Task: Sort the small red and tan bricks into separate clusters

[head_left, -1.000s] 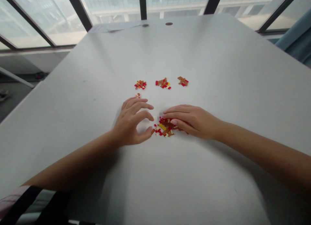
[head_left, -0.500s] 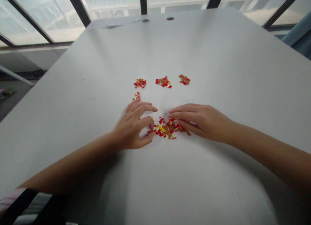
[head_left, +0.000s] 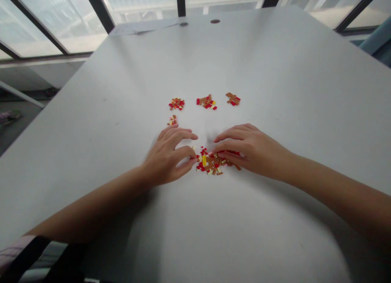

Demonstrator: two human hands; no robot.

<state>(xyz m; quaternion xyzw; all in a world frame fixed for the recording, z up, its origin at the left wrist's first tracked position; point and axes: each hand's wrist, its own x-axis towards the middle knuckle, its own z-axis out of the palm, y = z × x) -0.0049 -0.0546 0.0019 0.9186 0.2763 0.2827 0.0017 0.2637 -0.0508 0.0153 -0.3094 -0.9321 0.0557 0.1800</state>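
Observation:
A loose pile of small building bricks point(head_left: 215, 165), in brown, red and cream, lies between my hands on the white table. A yellow brick point(head_left: 204, 160) stands out at the pile's left part. At the left edge of the pile, my left hand point(head_left: 166, 158) pinches thumb and index fingertip together; what they hold, if anything, is too small to make out. Reaching in from the right, my right hand point(head_left: 255, 148) has its fingers apart over the pile. Its fingertips hide some bricks at the upper right.
Farther back are three sorted heaps: a small mixed one point(head_left: 176, 104), a middle one point(head_left: 207, 102) and a mostly brown one point(head_left: 233, 99). A tiny heap point(head_left: 172, 120) sits just beyond my left fingers. Windows point(head_left: 146, 5) line the table's point(head_left: 195, 63) far edge.
My left thumb and index finger have closed together, and the brown brick beside them no longer shows. My right fingers have spread over the pile. The yellow brick has turned.

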